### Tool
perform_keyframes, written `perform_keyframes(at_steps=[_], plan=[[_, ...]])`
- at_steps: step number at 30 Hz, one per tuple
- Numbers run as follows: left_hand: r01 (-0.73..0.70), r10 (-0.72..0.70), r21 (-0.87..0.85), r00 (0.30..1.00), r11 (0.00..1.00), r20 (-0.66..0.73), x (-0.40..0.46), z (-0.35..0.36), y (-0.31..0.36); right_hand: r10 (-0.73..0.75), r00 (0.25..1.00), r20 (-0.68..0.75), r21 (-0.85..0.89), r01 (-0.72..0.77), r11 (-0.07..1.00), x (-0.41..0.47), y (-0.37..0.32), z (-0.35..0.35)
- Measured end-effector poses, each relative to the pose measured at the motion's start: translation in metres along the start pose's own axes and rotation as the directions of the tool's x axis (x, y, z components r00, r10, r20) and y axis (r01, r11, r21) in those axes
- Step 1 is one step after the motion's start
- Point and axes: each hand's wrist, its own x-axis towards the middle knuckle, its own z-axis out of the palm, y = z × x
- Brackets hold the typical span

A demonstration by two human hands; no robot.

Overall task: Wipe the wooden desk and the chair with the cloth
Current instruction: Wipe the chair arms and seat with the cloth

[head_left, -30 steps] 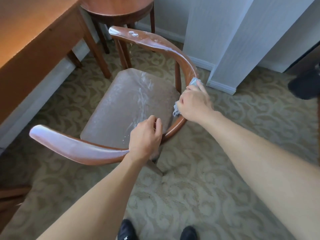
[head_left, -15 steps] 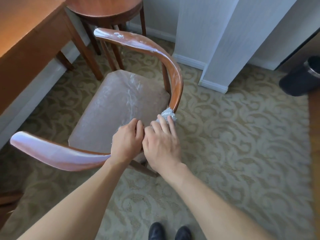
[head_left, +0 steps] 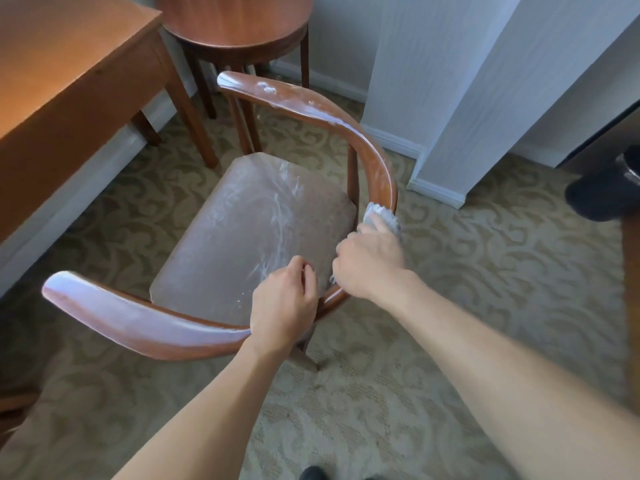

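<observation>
The right hand [head_left: 372,259] is clamped on a crumpled pale grey cloth [head_left: 383,218], pressing it against the curved brown wooden backrest rail [head_left: 379,168] of the armchair on its right side. The left hand [head_left: 284,308] grips the same rail nearer, fingers curled over it. The chair's smeared tan padded seat [head_left: 256,233] lies between. Far left stands the rectangular wooden desk [head_left: 69,74], with a round wooden side table [head_left: 239,22] beside it.
</observation>
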Motion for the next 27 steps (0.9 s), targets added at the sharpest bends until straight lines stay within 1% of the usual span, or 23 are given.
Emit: perform_keyframes(at_steps=[4, 6, 8, 10, 14, 16, 20, 25, 27], plan=[[0.028, -0.028, 0.000, 0.999, 1.000, 0.021, -0.001, -0.002, 0.000, -0.108, 0.994, -0.023, 0.105, 0.110, 0.988, -0.042, -0.032, 0.002], [0.032, -0.032, 0.006, 0.999, 0.999, 0.034, -0.002, -0.003, 0.000, -0.114, 0.993, -0.028, 0.117, 0.117, 0.986, -0.044, -0.029, 0.000], [0.033, -0.034, 0.027, 0.999, 0.999, 0.034, 0.001, -0.003, -0.001, -0.095, 0.995, 0.019, 0.144, 0.091, 0.985, -0.032, -0.020, -0.003], [0.023, -0.025, 0.048, 0.999, 0.999, 0.025, 0.001, -0.002, -0.001, -0.077, 0.991, 0.114, 0.140, 0.060, 0.988, -0.014, -0.011, -0.007], [0.029, -0.029, 0.047, 0.999, 0.998, 0.014, 0.001, -0.003, -0.002, -0.088, 0.959, 0.269, 0.015, 0.088, 0.996, 0.017, 0.005, -0.015], [0.049, -0.050, 0.041, 0.999, 0.998, 0.013, 0.001, -0.002, -0.003, -0.096, 0.945, 0.311, -0.042, 0.114, 0.993, 0.030, 0.014, -0.017], [0.106, -0.107, 0.027, 0.994, 0.994, 0.020, 0.002, -0.005, 0.002, -0.113, 0.937, 0.329, -0.085, 0.149, 0.985, 0.056, 0.035, -0.025], [0.203, -0.203, 0.010, 0.978, 0.979, 0.038, 0.001, -0.008, 0.008, -0.107, 0.922, 0.371, -0.221, 0.199, 0.955, 0.073, 0.047, -0.024], [0.228, -0.228, 0.001, 0.973, 0.974, 0.027, 0.001, -0.007, 0.009, -0.134, 0.910, 0.393, -0.272, 0.254, 0.928, 0.067, 0.042, -0.021]])
